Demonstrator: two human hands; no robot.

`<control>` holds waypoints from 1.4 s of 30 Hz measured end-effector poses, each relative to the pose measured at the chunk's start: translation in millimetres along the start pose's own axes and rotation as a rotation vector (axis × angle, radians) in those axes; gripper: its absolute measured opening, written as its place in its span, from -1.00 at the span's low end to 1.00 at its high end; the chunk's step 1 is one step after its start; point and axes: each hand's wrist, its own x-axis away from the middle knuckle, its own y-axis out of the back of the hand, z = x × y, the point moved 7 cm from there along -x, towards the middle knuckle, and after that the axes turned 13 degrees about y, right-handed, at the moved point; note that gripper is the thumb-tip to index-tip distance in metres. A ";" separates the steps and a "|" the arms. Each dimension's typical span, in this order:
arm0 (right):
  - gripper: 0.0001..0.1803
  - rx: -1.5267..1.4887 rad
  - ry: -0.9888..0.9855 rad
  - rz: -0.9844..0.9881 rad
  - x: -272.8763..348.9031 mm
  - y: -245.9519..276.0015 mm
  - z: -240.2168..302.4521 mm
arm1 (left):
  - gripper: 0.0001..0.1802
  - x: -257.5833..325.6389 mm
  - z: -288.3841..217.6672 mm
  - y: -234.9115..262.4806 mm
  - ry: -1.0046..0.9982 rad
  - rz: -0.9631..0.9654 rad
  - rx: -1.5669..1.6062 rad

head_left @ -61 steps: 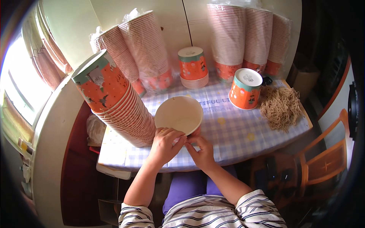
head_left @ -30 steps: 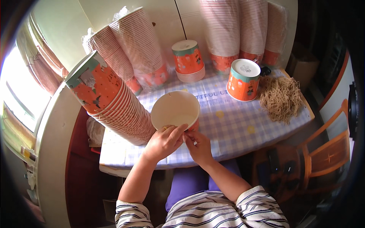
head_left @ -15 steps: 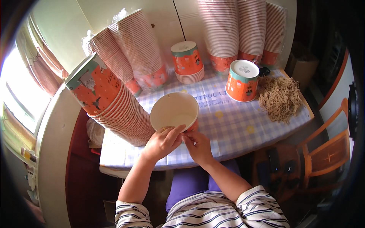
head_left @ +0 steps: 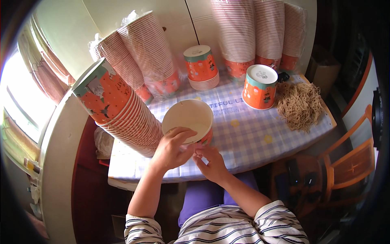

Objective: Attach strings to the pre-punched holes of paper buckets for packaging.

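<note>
An orange paper bucket (head_left: 187,118) stands mouth up at the near part of the table, its pale inside showing. My left hand (head_left: 175,149) is closed over its near rim, fingers arched across the opening and thumb low on the outside. Just right of that thumb, my right hand (head_left: 211,163) pinches close to the bucket's near wall. What lies between its fingertips is too small to make out. A tall leaning stack of nested paper buckets (head_left: 126,110), bottoms up, is just left of my left hand.
An upturned bucket (head_left: 260,91) stands at the right beside a heap of tan string (head_left: 300,106). A short bucket stack (head_left: 201,67) is at the back, between plastic-wrapped stacks (head_left: 152,53) and more wrapped stacks (head_left: 237,40). A checked cloth (head_left: 243,142) covers the table; a wooden chair (head_left: 351,158) is at right.
My left fingers have arched further over the bucket's rim. My right hand has shifted slightly down, with its pinch now just below the rim.
</note>
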 end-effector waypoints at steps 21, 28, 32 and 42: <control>-0.71 -0.282 -0.399 -0.299 -5.7 86.2 -86.3 | -0.67 -4.3 30.1 16.0 0.174 -0.301 -0.365; -0.64 -0.708 -0.604 -0.429 -5.4 69.1 -94.5 | -0.58 -27.4 -45.1 -35.3 0.165 -0.102 -0.198; -0.66 -0.748 -0.605 -0.311 -13.9 64.9 -110.4 | -0.61 -34.8 -32.7 -59.7 0.238 0.094 -0.246; -0.73 -0.748 -0.455 -0.229 -16.9 44.5 -104.3 | -0.67 -21.2 -2.5 -38.1 0.212 0.190 -0.166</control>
